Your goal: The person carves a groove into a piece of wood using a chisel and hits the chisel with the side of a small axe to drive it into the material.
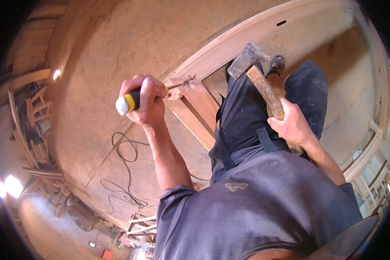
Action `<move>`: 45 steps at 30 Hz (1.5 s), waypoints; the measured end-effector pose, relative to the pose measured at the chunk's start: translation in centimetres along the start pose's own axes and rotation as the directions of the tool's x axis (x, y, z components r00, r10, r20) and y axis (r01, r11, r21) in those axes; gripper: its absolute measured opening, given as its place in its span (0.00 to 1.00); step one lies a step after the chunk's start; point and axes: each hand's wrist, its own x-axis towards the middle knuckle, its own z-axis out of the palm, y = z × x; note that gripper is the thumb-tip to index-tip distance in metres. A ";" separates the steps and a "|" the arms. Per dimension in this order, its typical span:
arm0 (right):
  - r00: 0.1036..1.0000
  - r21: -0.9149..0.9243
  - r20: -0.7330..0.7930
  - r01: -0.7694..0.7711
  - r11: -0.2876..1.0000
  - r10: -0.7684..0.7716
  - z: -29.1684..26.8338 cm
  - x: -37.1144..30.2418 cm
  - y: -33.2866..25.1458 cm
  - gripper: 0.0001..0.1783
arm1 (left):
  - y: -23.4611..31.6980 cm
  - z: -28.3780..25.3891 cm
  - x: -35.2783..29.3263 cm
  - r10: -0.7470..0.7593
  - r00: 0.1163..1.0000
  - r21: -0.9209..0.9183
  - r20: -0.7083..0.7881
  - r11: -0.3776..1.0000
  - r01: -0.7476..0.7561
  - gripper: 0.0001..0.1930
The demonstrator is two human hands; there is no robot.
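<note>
My left hand (146,100) is closed around a chisel (132,101) with a black and yellow handle and a white butt end. The blade tip sits in a joint of a pale wooden frame (229,43), where a cross rail (199,110) meets the long side piece. My right hand (292,125) grips the worn wooden handle of a hammer (258,71). Its grey metal head is raised above my lap, to the right of the chisel and apart from it.
I sit over the frame in dark trousers, a sandalled foot (276,64) on the sandy floor. A black cable (125,151) loops across the floor at left. Stacked timber and chair frames (34,125) stand at far left. More wooden frames (375,173) lie at right.
</note>
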 end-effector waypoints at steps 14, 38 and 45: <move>0.544 -0.475 -0.170 0.685 0.552 -0.822 -2.4 -0.2 -10.9 0.13 | -0.1 3.9 0.4 -0.139 0.988 0.440 0.071 0.893 0.094 0.08; 0.959 0.306 -0.107 0.283 0.909 -0.263 3.9 0.9 -5.6 0.13 | 0.3 -0.2 -0.8 -0.064 0.994 -0.054 -0.085 0.997 0.060 0.11; 0.738 0.233 -0.372 0.662 0.713 -0.563 -1.8 -0.9 -12.4 0.08 | 0.1 4.1 -0.6 -0.022 0.993 0.455 0.119 0.890 -0.035 0.12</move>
